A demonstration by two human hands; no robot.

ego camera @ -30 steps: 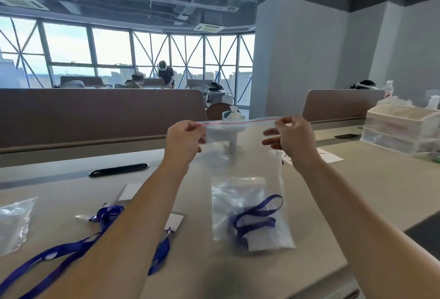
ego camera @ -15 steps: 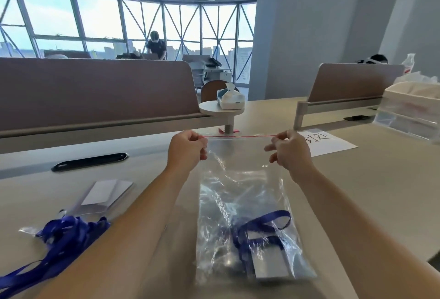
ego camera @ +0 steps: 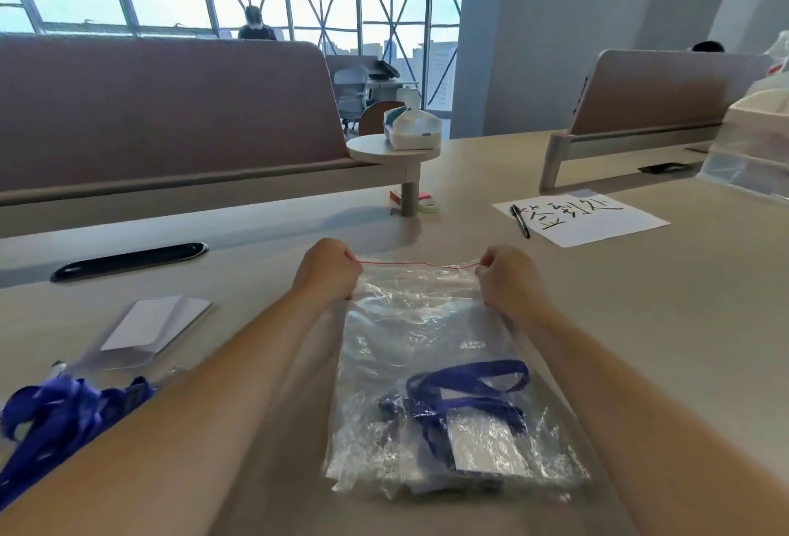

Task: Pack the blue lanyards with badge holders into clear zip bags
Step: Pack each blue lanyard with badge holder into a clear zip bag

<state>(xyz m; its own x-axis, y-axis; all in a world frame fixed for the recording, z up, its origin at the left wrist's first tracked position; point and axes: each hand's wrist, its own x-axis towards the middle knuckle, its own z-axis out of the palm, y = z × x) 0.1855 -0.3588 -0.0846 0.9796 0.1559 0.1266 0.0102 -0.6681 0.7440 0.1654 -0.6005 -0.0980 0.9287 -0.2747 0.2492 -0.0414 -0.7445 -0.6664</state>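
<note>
Two forearms in shot, running up from the bottom edge, both bare along their whole visible length, with smooth, slim lines narrowing toward the wrists. The left hand (ego camera: pixel 328 273) is bare, and so is the right hand (ego camera: pixel 510 279). The wide lens stretches the near parts of both arms broad and soft.

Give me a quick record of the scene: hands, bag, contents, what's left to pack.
left hand: pinches zip bag at top left corner
right hand: pinches top right corner
bag position: lies on table, red zip line taut between hands
contents: one blue lanyard with badge holder
unpacked: loose lanyards, spare badge holders, table's left
seal: cannot tell
</note>
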